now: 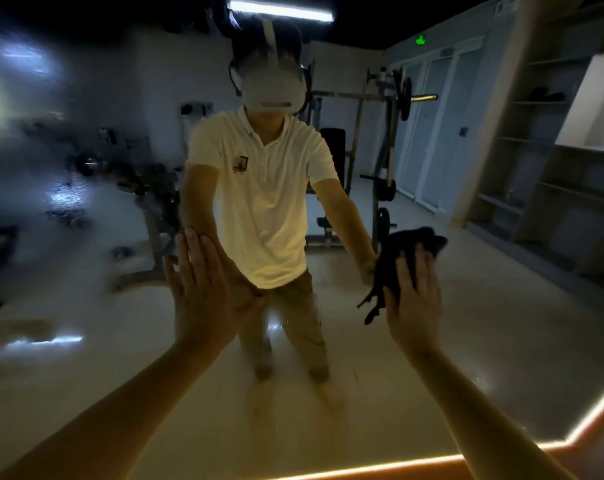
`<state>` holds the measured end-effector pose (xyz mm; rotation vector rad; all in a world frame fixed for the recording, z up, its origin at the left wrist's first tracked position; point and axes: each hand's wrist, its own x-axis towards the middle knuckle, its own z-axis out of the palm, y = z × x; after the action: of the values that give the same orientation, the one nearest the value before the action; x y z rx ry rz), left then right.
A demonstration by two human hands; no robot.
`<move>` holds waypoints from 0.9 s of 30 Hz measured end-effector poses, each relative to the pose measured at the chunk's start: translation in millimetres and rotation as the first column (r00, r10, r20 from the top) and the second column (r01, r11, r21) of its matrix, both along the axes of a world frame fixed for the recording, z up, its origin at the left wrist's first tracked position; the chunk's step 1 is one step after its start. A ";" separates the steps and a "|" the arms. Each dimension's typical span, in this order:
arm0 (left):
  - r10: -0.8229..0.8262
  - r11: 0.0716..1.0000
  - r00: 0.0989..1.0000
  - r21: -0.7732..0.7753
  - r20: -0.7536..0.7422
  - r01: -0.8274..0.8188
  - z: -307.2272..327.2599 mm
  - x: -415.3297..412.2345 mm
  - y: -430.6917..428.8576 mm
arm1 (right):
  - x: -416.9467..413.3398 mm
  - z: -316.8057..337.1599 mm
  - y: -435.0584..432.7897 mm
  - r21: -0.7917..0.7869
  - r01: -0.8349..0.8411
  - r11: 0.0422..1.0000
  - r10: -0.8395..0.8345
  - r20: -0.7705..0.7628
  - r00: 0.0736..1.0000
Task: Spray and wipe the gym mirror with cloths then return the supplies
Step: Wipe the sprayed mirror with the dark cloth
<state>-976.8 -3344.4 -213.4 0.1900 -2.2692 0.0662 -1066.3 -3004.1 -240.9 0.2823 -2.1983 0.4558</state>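
The gym mirror [86, 306] fills nearly the whole view, and its left part looks wet and smeared. My left hand [203, 289] lies flat against the glass with straight, spread fingers and holds nothing. My right hand [413, 296] presses a dark cloth [404, 251] onto the mirror at about the same height, to the right. The cloth bunches above my fingers and a ragged end hangs down on the left of the hand. No spray bottle is in view.
The mirror reflects a person in a white shirt [266, 202], a weight rack with a barbell [390, 133] and shelves [553, 150] on the right. A lit strip [397, 465] runs along the mirror's lower edge.
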 end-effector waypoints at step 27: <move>-0.081 0.994 0.991 0.081 0.109 0.072 -53.8 37.7 -12.2 | 29.3 -70.1 -123.4 0.391 -0.244 0.887 0.301 -0.090 0.949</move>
<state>-939.1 -3356.6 -267.3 0.1427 -2.3903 -0.0523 -1037.0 -3127.5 -311.1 0.8182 -2.0929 0.1505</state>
